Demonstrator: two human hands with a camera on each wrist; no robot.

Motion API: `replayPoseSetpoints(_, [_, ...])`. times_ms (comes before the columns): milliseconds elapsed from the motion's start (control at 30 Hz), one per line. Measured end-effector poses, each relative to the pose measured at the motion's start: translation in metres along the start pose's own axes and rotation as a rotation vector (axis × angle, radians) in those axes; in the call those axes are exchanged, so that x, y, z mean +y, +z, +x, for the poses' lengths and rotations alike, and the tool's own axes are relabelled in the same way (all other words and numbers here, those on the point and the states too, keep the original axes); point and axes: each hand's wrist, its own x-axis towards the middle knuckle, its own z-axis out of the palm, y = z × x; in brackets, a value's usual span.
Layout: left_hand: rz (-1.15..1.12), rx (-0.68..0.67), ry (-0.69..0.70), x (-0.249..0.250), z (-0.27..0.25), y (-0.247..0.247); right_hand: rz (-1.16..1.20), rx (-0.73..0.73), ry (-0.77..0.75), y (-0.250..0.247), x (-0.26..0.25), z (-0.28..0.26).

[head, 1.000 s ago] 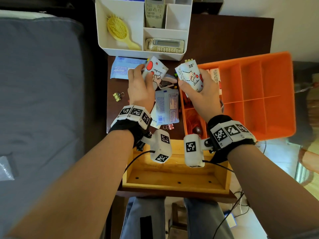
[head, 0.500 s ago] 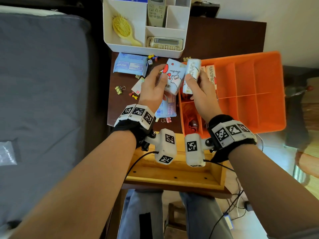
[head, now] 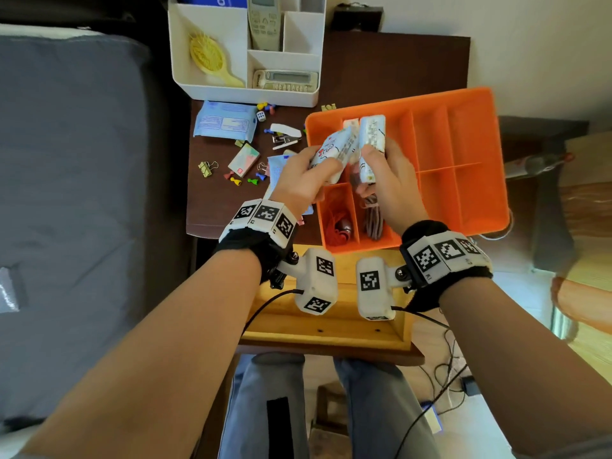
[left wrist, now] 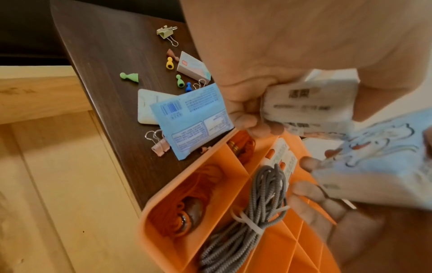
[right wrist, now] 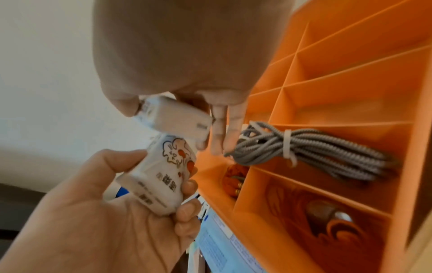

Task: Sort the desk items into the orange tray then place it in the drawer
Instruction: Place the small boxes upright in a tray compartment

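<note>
The orange tray lies on the right of the dark desk, with part of it past the desk's edge. My left hand grips a white tissue pack with a cartoon print. My right hand pinches a second tissue pack close beside it. Both packs hover over the tray's left compartments, almost touching. Below them the tray holds a grey cable bundle and an orange cord with a bead.
Loose on the desk lie a blue tissue pack, a stapler, a small box, binder clips and coloured pawns. A white organiser stands at the back. The wooden drawer is open below my wrists. A grey bed is on the left.
Both hands have carried their tissue packs to the right, from above the desk items to above the tray's left compartments. The packs are now closer together.
</note>
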Motion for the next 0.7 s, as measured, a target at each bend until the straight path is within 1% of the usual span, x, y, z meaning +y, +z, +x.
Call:
replayPoseSetpoints(100, [0.086, 0.001, 0.027, 0.003, -0.001, 0.012, -0.023, 0.131, -0.082, -0.016, 0.001, 0.0])
replayPoseSetpoints(167, [0.158, 0.001, 0.081, 0.004, -0.003, 0.019, -0.083, 0.165, -0.129, -0.027, 0.002, 0.0])
replayPoseSetpoints(233, [0.229, 0.003, 0.143, 0.007, -0.007, 0.027, -0.122, 0.142, -0.16, -0.036, 0.004, -0.001])
replayPoseSetpoints(333, [0.254, 0.034, 0.138, 0.008, -0.005, 0.036, -0.131, 0.074, -0.171, -0.047, 0.007, -0.001])
replayPoseSetpoints(400, [0.226, 0.054, 0.109, 0.009, -0.002, 0.043, -0.085, 0.059, -0.129, -0.055, 0.009, 0.0])
replayPoseSetpoints(467, [0.162, 0.089, 0.119, 0.012, 0.001, 0.051, -0.047, 0.049, -0.101, -0.062, 0.011, 0.002])
replayPoseSetpoints(600, [0.132, 0.17, 0.157, 0.022, 0.017, 0.068, -0.084, 0.003, -0.053, -0.071, 0.016, 0.012])
replayPoseSetpoints(700, [0.113, 0.185, 0.175, 0.027, 0.028, 0.074, -0.101, -0.024, -0.063, -0.08, 0.019, 0.023])
